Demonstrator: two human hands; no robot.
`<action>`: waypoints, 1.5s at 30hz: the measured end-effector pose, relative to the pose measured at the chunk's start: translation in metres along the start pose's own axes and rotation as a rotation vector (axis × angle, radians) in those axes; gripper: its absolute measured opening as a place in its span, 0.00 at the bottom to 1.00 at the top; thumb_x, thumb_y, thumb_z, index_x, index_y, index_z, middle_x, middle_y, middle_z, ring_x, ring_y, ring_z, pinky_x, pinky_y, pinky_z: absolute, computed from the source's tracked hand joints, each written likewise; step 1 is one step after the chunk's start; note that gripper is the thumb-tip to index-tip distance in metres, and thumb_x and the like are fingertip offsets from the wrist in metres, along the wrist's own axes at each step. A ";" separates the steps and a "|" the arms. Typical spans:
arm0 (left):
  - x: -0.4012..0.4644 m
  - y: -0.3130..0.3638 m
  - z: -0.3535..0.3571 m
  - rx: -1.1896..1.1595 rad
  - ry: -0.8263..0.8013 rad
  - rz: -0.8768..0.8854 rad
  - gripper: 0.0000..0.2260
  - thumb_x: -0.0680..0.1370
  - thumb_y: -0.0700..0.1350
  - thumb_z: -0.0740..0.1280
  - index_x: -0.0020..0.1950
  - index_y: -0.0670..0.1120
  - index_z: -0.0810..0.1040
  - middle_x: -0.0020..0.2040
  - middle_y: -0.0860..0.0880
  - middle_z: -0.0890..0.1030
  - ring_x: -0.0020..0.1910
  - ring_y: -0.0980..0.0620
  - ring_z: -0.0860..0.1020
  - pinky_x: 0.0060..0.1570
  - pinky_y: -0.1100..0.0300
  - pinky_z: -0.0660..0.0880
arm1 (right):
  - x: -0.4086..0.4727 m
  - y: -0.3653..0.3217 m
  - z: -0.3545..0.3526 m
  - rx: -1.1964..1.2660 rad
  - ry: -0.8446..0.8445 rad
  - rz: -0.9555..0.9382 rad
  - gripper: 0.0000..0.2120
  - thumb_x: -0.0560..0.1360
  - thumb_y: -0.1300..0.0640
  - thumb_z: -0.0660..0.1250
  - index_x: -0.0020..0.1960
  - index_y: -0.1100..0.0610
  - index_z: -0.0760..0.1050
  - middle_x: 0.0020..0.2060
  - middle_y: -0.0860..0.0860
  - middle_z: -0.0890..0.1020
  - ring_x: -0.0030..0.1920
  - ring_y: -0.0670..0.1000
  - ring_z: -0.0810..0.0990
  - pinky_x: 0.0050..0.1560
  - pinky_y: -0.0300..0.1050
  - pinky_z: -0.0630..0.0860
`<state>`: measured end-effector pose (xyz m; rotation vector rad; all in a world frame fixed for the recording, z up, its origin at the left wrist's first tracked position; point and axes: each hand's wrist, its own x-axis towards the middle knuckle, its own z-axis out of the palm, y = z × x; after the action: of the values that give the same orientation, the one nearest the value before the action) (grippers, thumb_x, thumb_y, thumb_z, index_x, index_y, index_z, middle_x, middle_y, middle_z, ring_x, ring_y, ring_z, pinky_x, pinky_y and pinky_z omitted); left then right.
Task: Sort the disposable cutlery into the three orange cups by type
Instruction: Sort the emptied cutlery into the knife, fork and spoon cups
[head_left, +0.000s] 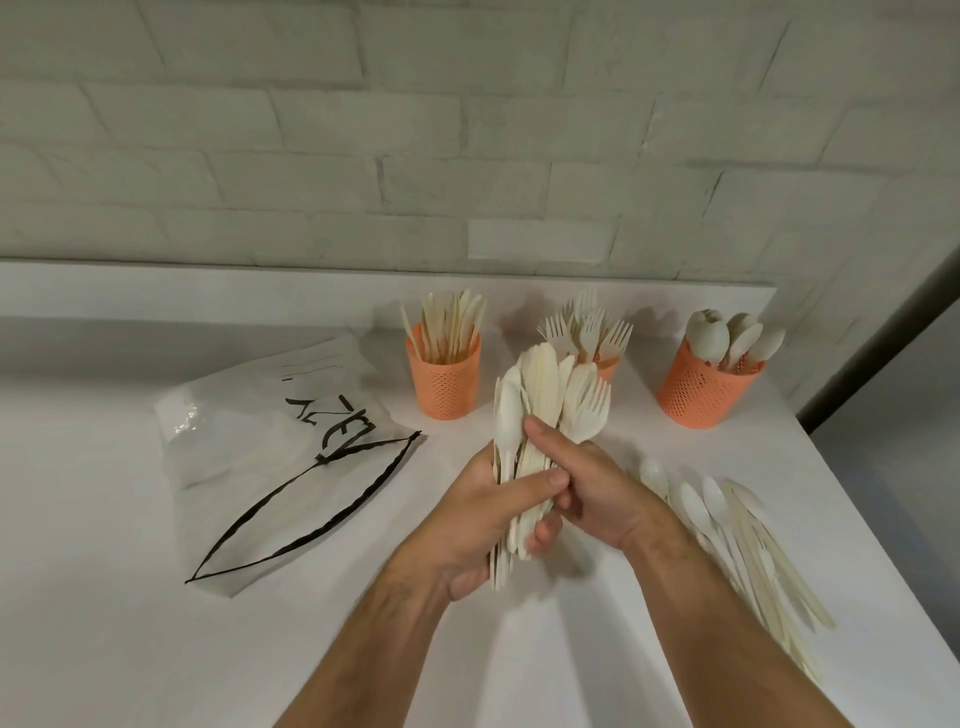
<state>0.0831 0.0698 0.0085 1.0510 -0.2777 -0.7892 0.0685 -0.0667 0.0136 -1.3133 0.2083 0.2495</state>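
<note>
Both hands wrapped round it: the left hand (483, 512) gripped the mixed cutlery bundle (540, 415) low, the right hand (587, 480) pinched its middle, near the three orange cups (443, 379) standing far along the white table (130, 623).

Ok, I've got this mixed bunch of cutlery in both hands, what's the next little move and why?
Probably pull the fork from the bundle with your right hand while the left hand keeps the rest, then drop it into the middle orange cup, which already holds forks. It sticks out on the right edge, nearest that hand.
</note>
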 end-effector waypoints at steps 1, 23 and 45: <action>0.000 0.000 0.000 0.016 0.028 0.025 0.04 0.77 0.36 0.68 0.51 0.41 0.76 0.37 0.43 0.75 0.27 0.51 0.72 0.26 0.62 0.68 | 0.002 -0.001 0.001 -0.037 0.018 -0.053 0.21 0.70 0.41 0.70 0.57 0.54 0.76 0.32 0.49 0.81 0.30 0.45 0.77 0.32 0.37 0.74; -0.014 0.010 -0.019 0.284 0.051 0.129 0.27 0.76 0.44 0.67 0.74 0.49 0.63 0.48 0.47 0.79 0.41 0.52 0.74 0.39 0.56 0.74 | -0.016 -0.030 0.008 -0.447 0.167 -0.203 0.08 0.70 0.55 0.78 0.44 0.60 0.86 0.37 0.60 0.86 0.35 0.52 0.82 0.40 0.41 0.78; -0.013 0.016 -0.044 0.165 0.265 0.259 0.18 0.78 0.45 0.68 0.67 0.45 0.73 0.44 0.40 0.83 0.39 0.48 0.81 0.38 0.56 0.77 | 0.018 -0.022 0.029 -0.231 0.083 -0.103 0.06 0.76 0.62 0.72 0.48 0.66 0.82 0.30 0.54 0.80 0.29 0.47 0.75 0.31 0.37 0.72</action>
<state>0.1059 0.1124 0.0026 1.2327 -0.2484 -0.3932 0.0928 -0.0430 0.0352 -1.5608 0.1856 0.1341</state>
